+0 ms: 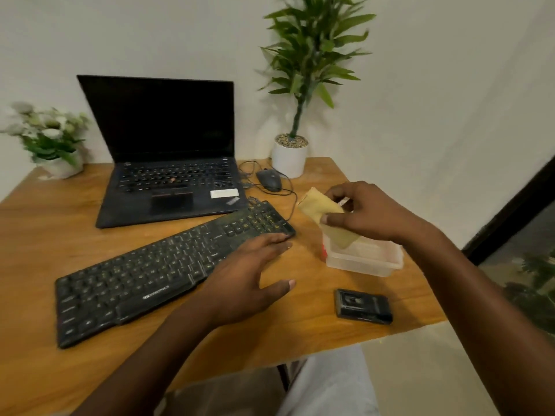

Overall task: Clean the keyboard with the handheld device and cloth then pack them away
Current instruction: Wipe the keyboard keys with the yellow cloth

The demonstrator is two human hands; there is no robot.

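Soft, even indoor light, fairly dim; shadows on the desk (90, 295) are faint. Overall slight blur; wide-angle bending at the edges.

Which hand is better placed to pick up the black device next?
Left, probably: the left hand is open and free at the keyboard, near the black device; the right hand pinches the cloth over the container.
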